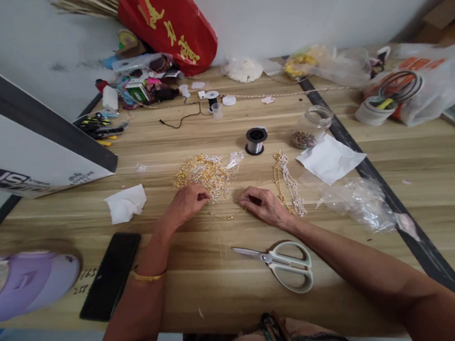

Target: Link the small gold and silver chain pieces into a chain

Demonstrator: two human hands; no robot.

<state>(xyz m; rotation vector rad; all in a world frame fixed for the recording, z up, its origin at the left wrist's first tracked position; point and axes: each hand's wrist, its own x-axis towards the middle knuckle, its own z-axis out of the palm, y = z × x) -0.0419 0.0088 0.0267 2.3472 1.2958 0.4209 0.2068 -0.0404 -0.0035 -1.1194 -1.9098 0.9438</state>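
Observation:
My left hand (190, 201) is closed in a pinch at the lower left edge of a pile of gold and silver chains (207, 175). To the right of the pile, my right hand (263, 203) rests with its fingers pinched together. A thin gold chain (228, 216) lies on the wood between the two hands, and its right end reaches toward my right fingertips. Gold and silver strands (289, 185) lie just right of my right hand. Scissors (283, 264) with pale green handles lie below it, blades pointing left.
Behind the hands stand a wire spool (256, 141) and a jar of beads (309, 128). White paper (330, 159) and clear plastic bags (358, 202) lie right. A black phone (110, 277) and a folded tissue (126, 204) are left, near a big box (26, 138).

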